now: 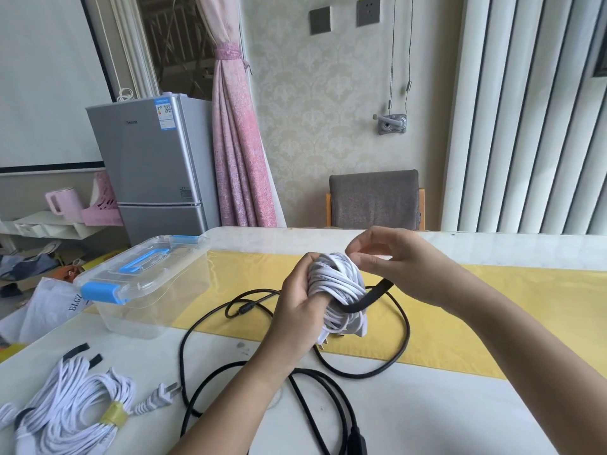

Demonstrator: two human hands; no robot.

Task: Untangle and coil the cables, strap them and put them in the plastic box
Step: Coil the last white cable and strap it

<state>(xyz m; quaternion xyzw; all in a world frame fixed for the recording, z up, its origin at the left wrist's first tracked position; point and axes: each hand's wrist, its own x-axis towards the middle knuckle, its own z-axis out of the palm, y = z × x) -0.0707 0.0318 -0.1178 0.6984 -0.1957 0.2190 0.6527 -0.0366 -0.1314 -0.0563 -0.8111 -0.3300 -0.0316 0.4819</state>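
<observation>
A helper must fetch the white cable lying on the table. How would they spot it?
On the table, look at the near left corner, in front of the box. The bundle there wears a yellow band, not the black strap of the coil in the left hand.

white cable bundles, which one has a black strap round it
The white coil gripped in the left hand, black strap across it. The other bundle, lower left on the table, has a yellowish band.
</observation>
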